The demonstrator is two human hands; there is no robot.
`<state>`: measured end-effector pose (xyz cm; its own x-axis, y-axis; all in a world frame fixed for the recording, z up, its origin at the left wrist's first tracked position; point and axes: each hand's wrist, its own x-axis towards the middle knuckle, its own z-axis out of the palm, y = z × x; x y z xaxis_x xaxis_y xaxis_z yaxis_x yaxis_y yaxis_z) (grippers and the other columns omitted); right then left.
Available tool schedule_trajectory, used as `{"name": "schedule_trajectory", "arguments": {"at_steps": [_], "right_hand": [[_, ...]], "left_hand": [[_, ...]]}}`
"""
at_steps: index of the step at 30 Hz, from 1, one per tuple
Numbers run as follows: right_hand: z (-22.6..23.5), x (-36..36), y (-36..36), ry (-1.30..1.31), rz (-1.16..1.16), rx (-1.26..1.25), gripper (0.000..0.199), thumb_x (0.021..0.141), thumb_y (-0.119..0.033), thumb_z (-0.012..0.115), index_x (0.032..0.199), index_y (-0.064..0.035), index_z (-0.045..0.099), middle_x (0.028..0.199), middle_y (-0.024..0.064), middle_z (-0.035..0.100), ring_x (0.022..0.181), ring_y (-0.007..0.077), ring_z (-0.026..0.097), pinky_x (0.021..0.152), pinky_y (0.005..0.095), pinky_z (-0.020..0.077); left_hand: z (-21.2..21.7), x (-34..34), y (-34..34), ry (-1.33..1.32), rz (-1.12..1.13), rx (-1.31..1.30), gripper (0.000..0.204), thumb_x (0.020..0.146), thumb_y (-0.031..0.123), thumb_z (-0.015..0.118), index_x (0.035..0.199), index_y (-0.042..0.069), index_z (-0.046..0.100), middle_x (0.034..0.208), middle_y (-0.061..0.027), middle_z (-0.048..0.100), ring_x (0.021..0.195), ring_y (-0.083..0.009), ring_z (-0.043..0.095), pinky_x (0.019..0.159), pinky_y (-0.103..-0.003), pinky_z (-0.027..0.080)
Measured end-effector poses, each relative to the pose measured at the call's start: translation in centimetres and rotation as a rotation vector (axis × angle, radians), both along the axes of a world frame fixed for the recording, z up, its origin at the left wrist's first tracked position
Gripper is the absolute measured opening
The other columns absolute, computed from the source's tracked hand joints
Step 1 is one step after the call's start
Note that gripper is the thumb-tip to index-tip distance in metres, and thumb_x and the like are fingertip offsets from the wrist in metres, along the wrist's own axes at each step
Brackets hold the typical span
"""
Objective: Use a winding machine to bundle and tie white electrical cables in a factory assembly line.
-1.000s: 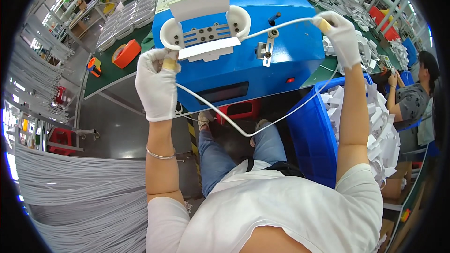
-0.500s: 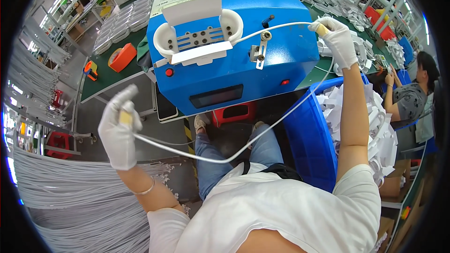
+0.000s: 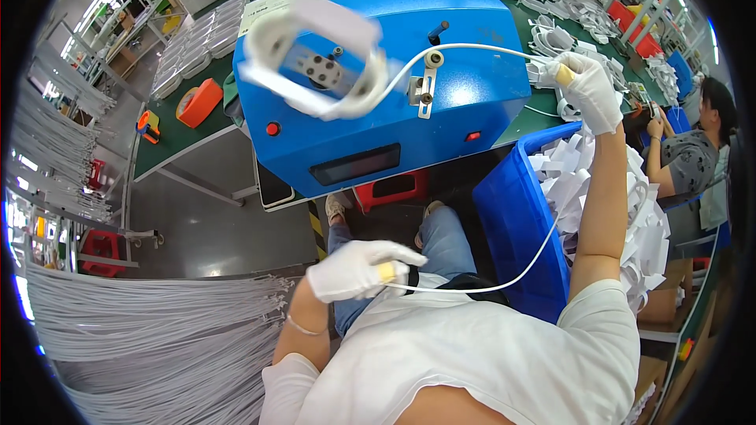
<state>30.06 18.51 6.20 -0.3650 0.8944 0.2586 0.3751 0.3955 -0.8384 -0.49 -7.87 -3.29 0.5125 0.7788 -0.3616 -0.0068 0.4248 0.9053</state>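
Observation:
My left hand (image 3: 358, 269), in a white glove, is drawn back close to my chest and pinches one end of a thin white cable (image 3: 504, 282). The cable sags past the blue bin (image 3: 512, 224). My right hand (image 3: 587, 88), also gloved, is raised at the right side of the blue machine (image 3: 394, 71) and grips a white cable that runs over a small guide roller (image 3: 431, 59) to the white winding fixture (image 3: 315, 67). The fixture is blurred by motion. Whether both hands hold the same cable is hidden behind my right arm.
A blue bin beside my right leg holds white bundles (image 3: 598, 181). An orange tape roll (image 3: 198, 102) lies on the green table (image 3: 169, 138). Hanging white cables (image 3: 157, 330) fill the lower left. Another person (image 3: 693, 157) sits at the right. A red stool (image 3: 390, 189) stands under the machine.
My left hand pulled the cable end down from the machine front, out to the left, then in to my chest. The winding fixture has started turning. My right hand stayed near the machine's right side.

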Motion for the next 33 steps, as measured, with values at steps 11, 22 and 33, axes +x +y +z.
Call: {"name": "schedule_trajectory", "arguments": {"at_steps": [11, 22, 33], "right_hand": [[1.3, -4.0, -2.4, 0.009, 0.085, -0.119, 0.021, 0.085, -0.024, 0.065, 0.08, -0.0034, 0.065, 0.07, 0.0005, 0.061, 0.041, 0.001, 0.039, 0.036, 0.0168, 0.0258], [1.7, -6.2, -2.4, 0.042, 0.177, -0.085, 0.013, 0.082, -0.016, 0.066, 0.078, -0.0035, 0.064, 0.068, 0.0009, 0.06, 0.039, 0.0029, 0.043, 0.036, 0.0166, 0.0292], [0.9, -5.2, -2.6, 0.095, 0.165, -0.079, 0.017, 0.083, -0.019, 0.067, 0.078, -0.0037, 0.064, 0.07, 0.0018, 0.062, 0.04, 0.0042, 0.045, 0.035, 0.0173, 0.0303]], "left_hand": [[-8.9, 3.3, 2.4, 0.076, 0.038, 0.075, 0.048, 0.088, 0.012, 0.057, 0.133, 0.0, 0.043, 0.115, -0.0135, 0.061, 0.108, -0.0194, 0.058, 0.096, -0.031, 0.042], [-12.2, 2.0, 1.8, 0.255, 0.079, -0.022, 0.038, 0.088, 0.009, 0.054, 0.124, -0.001, 0.052, 0.1, -0.008, 0.062, 0.092, -0.0134, 0.059, 0.087, -0.026, 0.045], [-10.4, 4.8, 4.8, 0.138, 0.05, 0.04, 0.031, 0.089, 0.008, 0.053, 0.119, 0.003, 0.06, 0.096, -0.0057, 0.063, 0.085, -0.0112, 0.058, 0.083, -0.025, 0.045]]}}
